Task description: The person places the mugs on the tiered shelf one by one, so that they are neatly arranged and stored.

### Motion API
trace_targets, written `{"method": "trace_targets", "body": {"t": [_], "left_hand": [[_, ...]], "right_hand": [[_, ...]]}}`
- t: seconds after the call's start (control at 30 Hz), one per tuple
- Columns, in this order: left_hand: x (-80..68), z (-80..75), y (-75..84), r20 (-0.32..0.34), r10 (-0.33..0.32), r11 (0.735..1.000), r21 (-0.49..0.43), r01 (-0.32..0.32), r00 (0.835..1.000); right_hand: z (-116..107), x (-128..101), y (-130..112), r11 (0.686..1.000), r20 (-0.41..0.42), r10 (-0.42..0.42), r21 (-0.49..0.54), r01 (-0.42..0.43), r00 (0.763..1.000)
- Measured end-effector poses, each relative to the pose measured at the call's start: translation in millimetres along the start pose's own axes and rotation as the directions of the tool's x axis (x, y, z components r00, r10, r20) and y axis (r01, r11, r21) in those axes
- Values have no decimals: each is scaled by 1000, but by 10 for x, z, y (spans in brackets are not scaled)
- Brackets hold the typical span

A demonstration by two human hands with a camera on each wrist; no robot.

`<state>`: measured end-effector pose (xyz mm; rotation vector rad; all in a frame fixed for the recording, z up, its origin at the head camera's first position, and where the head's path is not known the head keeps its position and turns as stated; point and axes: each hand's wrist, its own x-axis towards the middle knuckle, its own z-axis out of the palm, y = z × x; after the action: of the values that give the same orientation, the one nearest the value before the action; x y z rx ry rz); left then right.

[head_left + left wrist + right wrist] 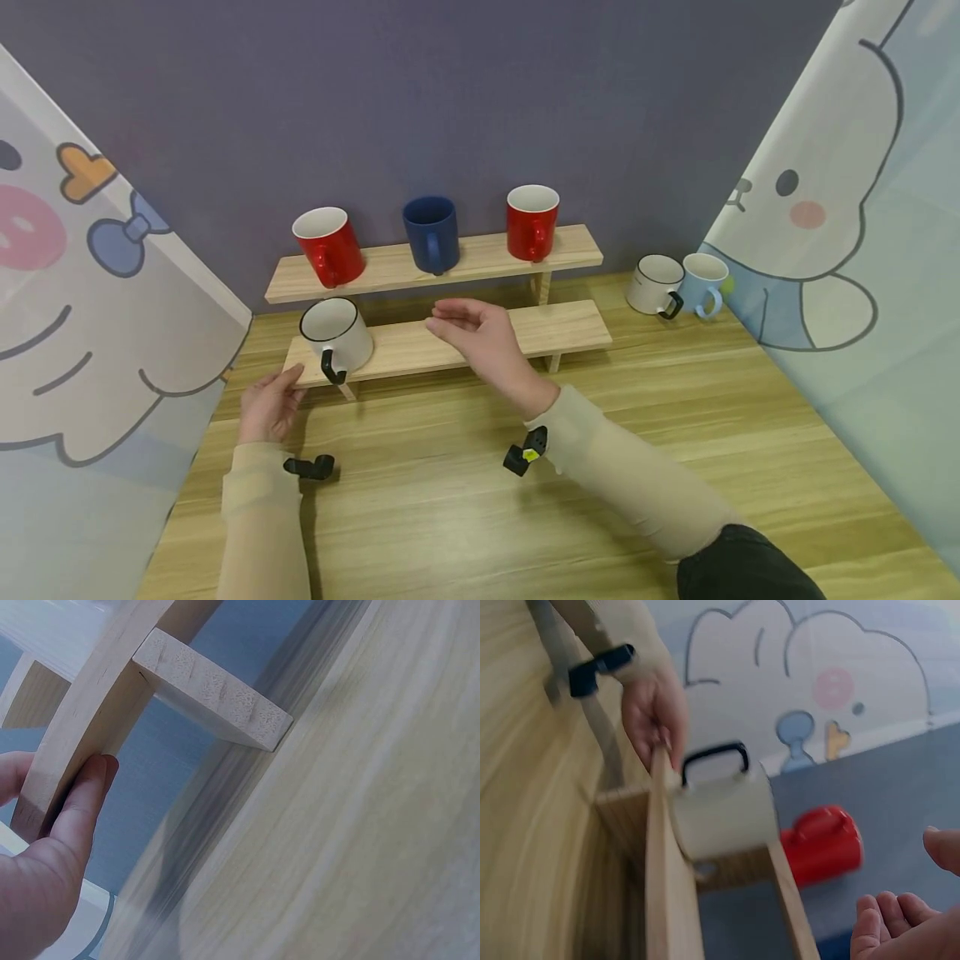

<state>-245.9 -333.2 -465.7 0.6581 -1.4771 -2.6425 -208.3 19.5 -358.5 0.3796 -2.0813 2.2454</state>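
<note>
A two-tier wooden rack stands against the purple wall. My left hand [272, 404] [52, 847] [654, 712] holds the left front corner of the lower shelf [405, 346] [75, 727] [660, 862], its thumb lying along the board's edge. A white mug [341, 333] [720, 814] with a black handle stands at that end of the board, just right of the hand. My right hand [480, 333] [907, 922] hovers above the middle of the lower shelf, fingers relaxed and holding nothing. On the upper shelf [480, 254] stand a red mug [330, 247] [821, 844], a navy mug [432, 233] and another red mug [532, 222].
A white mug [654, 285] and a light blue mug [705, 283] stand on the wooden table [450, 517], right of the rack. Cartoon-printed panels close in the left side [90, 317] and the right side [862, 208].
</note>
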Motion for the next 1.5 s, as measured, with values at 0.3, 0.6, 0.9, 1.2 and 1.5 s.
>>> {"method": "trace_targets", "body": {"t": [0.3,0.6,0.9,1.2,1.5], "left_hand": [[16,-7,-4,-7,-4,1000,-2,4,1000],[16,2,10,-13,-16,1000,-5,16,1000],[9,18,0,-5,-11,1000,8,11,1000],[-3,22,7,16,-9,1000,-2,9,1000],[-11,17,21,-18,-18,1000,23,18,1000]], "right_hand": [[-615,-69,-110,999,-100,-37,3,37,994],[-1171,-154,-205,994,-182,-76,-90,60,980],[-1628,-223,-258,984,-262,-70,-177,23,962],[-2027,-266,-255,985,-353,-90,-173,29,931],[-2487,-276,-159,971,-464,-96,-237,-18,881]]}}
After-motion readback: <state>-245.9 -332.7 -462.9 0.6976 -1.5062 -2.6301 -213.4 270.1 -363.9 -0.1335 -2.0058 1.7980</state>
